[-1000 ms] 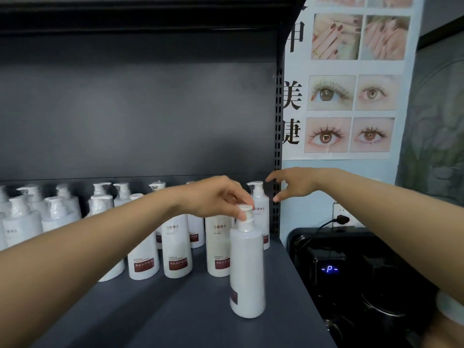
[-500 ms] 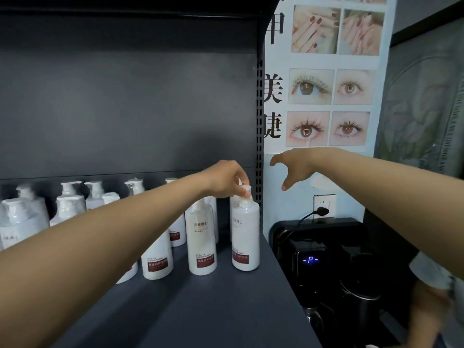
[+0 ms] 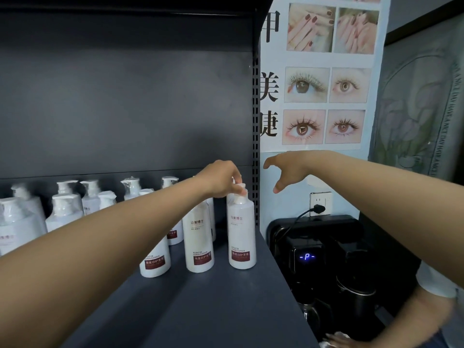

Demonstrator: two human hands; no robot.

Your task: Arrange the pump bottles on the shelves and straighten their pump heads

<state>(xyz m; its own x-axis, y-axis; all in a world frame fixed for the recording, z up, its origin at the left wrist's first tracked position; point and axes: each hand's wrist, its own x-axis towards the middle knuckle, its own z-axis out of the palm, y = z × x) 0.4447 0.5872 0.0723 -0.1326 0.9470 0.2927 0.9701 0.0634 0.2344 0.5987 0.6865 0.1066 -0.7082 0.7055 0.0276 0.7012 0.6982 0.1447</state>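
White pump bottles [image 3: 62, 209] crowd the left and back of the dark shelf [image 3: 200, 310], three more standing in front. The left hand [image 3: 221, 178] pinches the pump head [image 3: 240, 190] of the rightmost bottle [image 3: 241, 237], upright at the shelf's right edge. The right hand [image 3: 288, 169] hangs beside it, fingers spread and empty, before a poster [image 3: 324, 71].
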